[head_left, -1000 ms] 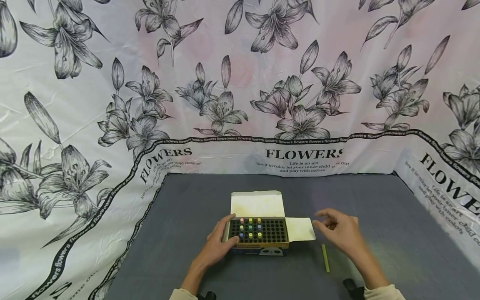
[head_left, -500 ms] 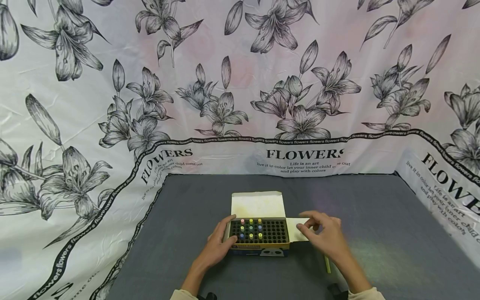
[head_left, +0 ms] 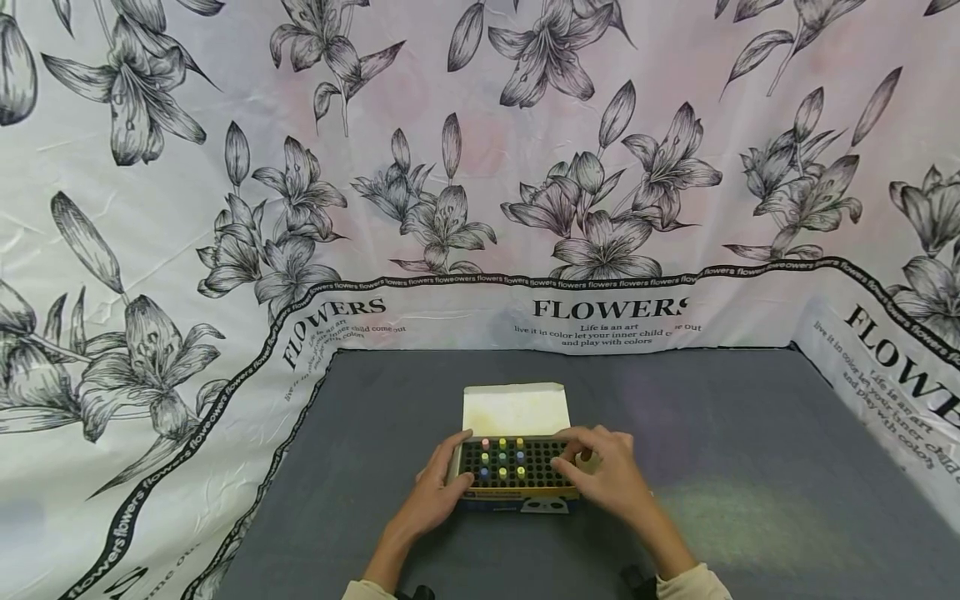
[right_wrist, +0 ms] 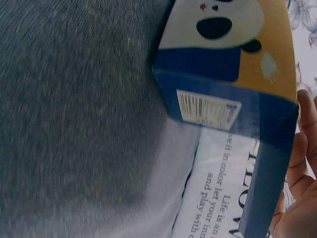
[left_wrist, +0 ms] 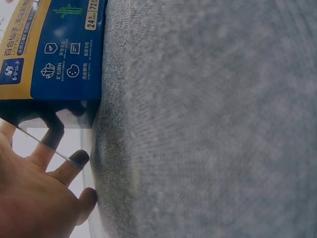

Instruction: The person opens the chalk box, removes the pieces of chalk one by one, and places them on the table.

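From my remote station I see the chalk box (head_left: 519,493) standing open on the grey table (head_left: 397,392), nine coloured chalk sticks (head_left: 521,472) upright in its perforated tray (head_left: 542,467). The left hand (head_left: 431,487) clamps its left end between thumb and fingers. The right hand (head_left: 611,473) has come in over the right end, apparently bringing vacant holes within reach; its fingers bend, but whether they hold anything I cannot tell.

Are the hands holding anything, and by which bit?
The left hand holds the box by its left end. The right hand is at the right end; whether it pinches anything cannot be told.
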The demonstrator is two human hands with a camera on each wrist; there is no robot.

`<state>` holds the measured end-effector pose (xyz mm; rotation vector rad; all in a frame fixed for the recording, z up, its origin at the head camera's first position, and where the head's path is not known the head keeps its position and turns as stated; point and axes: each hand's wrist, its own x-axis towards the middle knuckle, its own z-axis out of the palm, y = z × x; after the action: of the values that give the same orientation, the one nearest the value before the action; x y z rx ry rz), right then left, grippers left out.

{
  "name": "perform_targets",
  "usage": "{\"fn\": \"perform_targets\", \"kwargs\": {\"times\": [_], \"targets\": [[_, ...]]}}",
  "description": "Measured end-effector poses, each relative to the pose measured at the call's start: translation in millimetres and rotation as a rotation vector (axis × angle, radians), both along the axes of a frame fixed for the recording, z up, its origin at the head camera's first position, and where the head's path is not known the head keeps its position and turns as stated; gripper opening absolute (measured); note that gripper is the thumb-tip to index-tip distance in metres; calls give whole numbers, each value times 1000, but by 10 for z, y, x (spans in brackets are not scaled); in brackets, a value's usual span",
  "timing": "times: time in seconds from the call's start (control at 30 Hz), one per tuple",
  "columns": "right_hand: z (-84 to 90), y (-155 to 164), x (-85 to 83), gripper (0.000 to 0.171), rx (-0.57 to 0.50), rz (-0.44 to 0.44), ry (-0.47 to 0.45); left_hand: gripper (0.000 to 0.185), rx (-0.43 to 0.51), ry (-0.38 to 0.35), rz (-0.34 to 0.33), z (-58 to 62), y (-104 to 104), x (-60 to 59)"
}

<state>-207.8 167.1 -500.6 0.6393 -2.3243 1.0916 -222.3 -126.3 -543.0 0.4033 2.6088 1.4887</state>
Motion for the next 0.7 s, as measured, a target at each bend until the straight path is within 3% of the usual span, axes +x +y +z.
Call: {"fn": "perform_targets", "kwargs": {"times": [0.33,0.7], "targets": [[-61,-164,-37,28,59,108,-64,62,1,15,5,-7,12,10],[-2,-294,-86,24,162,114,-150,61,16,12,1,-21,12,0]]}}
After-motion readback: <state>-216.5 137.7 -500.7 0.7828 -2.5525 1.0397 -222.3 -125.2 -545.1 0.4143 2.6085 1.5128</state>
